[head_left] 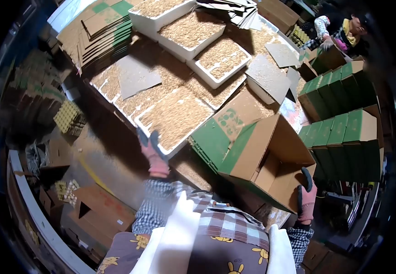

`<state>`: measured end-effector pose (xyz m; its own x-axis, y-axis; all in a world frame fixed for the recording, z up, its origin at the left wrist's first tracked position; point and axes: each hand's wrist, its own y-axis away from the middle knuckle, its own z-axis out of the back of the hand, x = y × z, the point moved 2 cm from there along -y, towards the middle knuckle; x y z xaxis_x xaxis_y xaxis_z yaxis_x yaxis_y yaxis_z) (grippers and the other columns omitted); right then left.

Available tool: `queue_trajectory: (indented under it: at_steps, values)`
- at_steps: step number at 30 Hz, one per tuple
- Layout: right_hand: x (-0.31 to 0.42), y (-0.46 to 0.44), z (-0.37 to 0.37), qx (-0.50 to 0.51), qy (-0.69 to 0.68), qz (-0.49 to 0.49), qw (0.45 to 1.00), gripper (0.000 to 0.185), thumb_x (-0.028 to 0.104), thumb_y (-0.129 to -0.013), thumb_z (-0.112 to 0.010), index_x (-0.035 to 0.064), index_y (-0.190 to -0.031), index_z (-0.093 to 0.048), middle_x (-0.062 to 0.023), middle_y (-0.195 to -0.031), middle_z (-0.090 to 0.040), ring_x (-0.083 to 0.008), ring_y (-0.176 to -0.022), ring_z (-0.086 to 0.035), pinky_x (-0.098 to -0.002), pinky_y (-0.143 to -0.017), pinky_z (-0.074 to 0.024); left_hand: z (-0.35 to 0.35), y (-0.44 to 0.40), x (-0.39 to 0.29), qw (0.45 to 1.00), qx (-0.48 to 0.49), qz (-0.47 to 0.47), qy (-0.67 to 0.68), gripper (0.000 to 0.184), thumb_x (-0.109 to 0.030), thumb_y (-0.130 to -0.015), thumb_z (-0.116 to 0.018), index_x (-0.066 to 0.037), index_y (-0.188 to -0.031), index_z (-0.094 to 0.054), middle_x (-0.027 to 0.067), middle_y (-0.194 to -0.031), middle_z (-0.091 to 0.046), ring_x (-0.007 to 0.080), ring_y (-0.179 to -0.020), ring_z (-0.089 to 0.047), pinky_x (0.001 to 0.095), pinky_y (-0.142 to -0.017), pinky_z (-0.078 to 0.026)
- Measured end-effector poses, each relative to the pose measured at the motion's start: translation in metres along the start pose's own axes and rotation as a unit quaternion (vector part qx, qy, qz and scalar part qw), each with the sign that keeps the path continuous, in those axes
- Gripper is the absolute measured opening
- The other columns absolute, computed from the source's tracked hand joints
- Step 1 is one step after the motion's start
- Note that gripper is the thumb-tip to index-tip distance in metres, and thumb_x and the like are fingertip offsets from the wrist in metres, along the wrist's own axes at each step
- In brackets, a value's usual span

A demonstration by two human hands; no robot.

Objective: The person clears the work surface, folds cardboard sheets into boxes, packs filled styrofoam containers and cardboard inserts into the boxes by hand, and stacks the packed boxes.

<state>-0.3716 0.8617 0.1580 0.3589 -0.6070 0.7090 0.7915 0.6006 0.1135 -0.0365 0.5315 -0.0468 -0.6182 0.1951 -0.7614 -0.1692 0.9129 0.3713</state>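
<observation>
My left hand (152,154), in a pink glove with dark fingertips, is at the near left wall of a white tray (174,150). Its fingers straddle the rim, slightly blurred. Brown flakes like husks or shavings fill this tray. My right hand (307,197), in a matching glove, grips the near right edge of an open cardboard box (277,157). The box is tilted with its opening toward me, and its visible inside holds nothing. Under its left side lie flattened green-and-brown cartons (223,128).
More flake-filled trays (191,34) stand behind, with grey sheets (136,75) among them. Stacked flat cartons (104,34) are at back left. Green boxes (339,128) line the right, where another person (344,34) handles a box. Egg trays (69,118) sit lower left.
</observation>
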Motion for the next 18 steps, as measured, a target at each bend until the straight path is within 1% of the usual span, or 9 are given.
queue_trajectory:
  at_steps: [1,2,3,8,12,13,15,16,18]
  values:
    - [0.008,0.005,0.009,0.002,0.011,-0.019,1.0,0.059,-0.006,-0.072,-0.042,0.0012,-0.129,-0.055,-0.0111,-0.122,-0.061,-0.0181,-0.112,-0.055,-0.0281,-0.099,-0.0391,0.005,0.003,-0.017,0.999,0.034,-0.022,0.014,0.063,-0.015,-0.084,-0.06,-0.007,-0.142,-0.036,0.0101,-0.123,-0.052,0.0246,-0.108,-0.052,0.0384,-0.093,-0.045]
    - [-0.002,0.006,0.014,-0.007,0.005,-0.021,1.0,0.059,-0.006,-0.072,-0.042,0.0012,-0.129,-0.055,-0.0111,-0.122,-0.061,-0.0181,-0.112,-0.055,-0.0281,-0.099,-0.0391,-0.006,0.02,-0.051,0.991,0.031,-0.063,-0.11,0.062,-0.014,-0.084,-0.059,-0.005,-0.141,-0.037,0.0116,-0.124,-0.052,0.0251,-0.109,-0.054,0.0388,-0.093,-0.046]
    - [-0.023,0.009,0.022,-0.011,0.02,-0.032,0.999,0.06,-0.006,-0.071,-0.042,0.0017,-0.129,-0.055,-0.0109,-0.123,-0.061,-0.0194,-0.115,-0.055,-0.0289,-0.102,-0.0378,0.013,0.016,-0.064,0.991,0.062,-0.09,-0.071,0.061,-0.015,-0.084,-0.059,-0.003,-0.14,-0.037,0.0137,-0.127,-0.052,0.0261,-0.111,-0.055,0.039,-0.094,-0.047]
    - [-0.026,0.007,-0.013,-0.048,0.002,-0.001,0.999,0.06,-0.005,-0.072,-0.045,0.0038,-0.131,-0.054,-0.0124,-0.13,-0.057,-0.0253,-0.124,-0.05,-0.0319,-0.108,-0.0338,-0.01,0.0,-0.175,0.953,0.236,-0.007,-0.192,0.044,-0.015,-0.096,-0.048,0.004,-0.135,-0.041,0.0148,-0.125,-0.056,0.0235,-0.11,-0.059,0.0359,-0.096,-0.05]
    - [0.023,-0.019,-0.076,-0.048,-0.03,0.002,0.998,0.067,-0.001,-0.074,-0.048,0.005,-0.14,-0.041,-0.0178,-0.139,-0.046,-0.0282,-0.129,-0.045,-0.0343,-0.109,-0.0327,-0.124,0.02,-0.185,0.856,0.472,0.144,-0.156,0.032,-0.011,-0.098,-0.044,0.007,-0.123,-0.054,0.0162,-0.121,-0.06,0.0208,-0.109,-0.06,0.0333,-0.094,-0.05]
    - [0.034,-0.024,-0.095,-0.054,-0.04,-0.022,0.998,0.065,0.002,-0.078,-0.05,0.0039,-0.142,-0.038,-0.017,-0.141,-0.045,-0.0287,-0.13,-0.043,-0.0334,-0.109,-0.0325,-0.159,0.043,-0.181,0.826,0.472,0.267,-0.15,0.031,-0.008,-0.097,-0.046,0.005,-0.125,-0.051,0.0171,-0.124,-0.058,0.021,-0.111,-0.059,0.0324,-0.093,-0.051]
    - [0.03,-0.03,-0.106,-0.073,-0.051,-0.045,0.995,0.064,0.006,-0.082,-0.052,0.0029,-0.143,-0.035,-0.0162,-0.142,-0.043,-0.0291,-0.131,-0.041,-0.0325,-0.11,-0.0324,-0.191,0.055,-0.15,0.615,0.709,-0.125,-0.323,0.037,-0.007,-0.093,-0.056,0.0,-0.128,-0.048,0.019,-0.129,-0.053,0.025,-0.117,-0.055,0.0353,-0.099,-0.045]
    - [0.024,-0.03,-0.104,-0.085,-0.016,-0.016,0.996,0.067,0.01,-0.081,-0.056,0.0032,-0.143,-0.034,-0.016,-0.143,-0.042,-0.0289,-0.131,-0.041,-0.0332,-0.11,-0.0326,-0.205,0.061,-0.135,0.522,0.725,-0.319,-0.317,0.042,-0.007,-0.091,-0.06,-0.002,-0.13,-0.046,0.0199,-0.132,-0.05,0.027,-0.121,-0.053,0.0367,-0.101,-0.043]
    - [0.008,-0.028,-0.096,-0.101,0.062,0.038,0.992,0.073,0.018,-0.08,-0.064,0.0038,-0.144,-0.033,-0.0156,-0.143,-0.042,-0.0285,-0.13,-0.042,-0.0346,-0.109,-0.033,-0.229,0.059,-0.102,0.505,0.754,-0.297,-0.296,0.038,-0.009,-0.09,-0.056,0.001,-0.126,-0.051,0.0229,-0.135,-0.048,0.0324,-0.12,-0.053,0.0387,-0.101,-0.044]
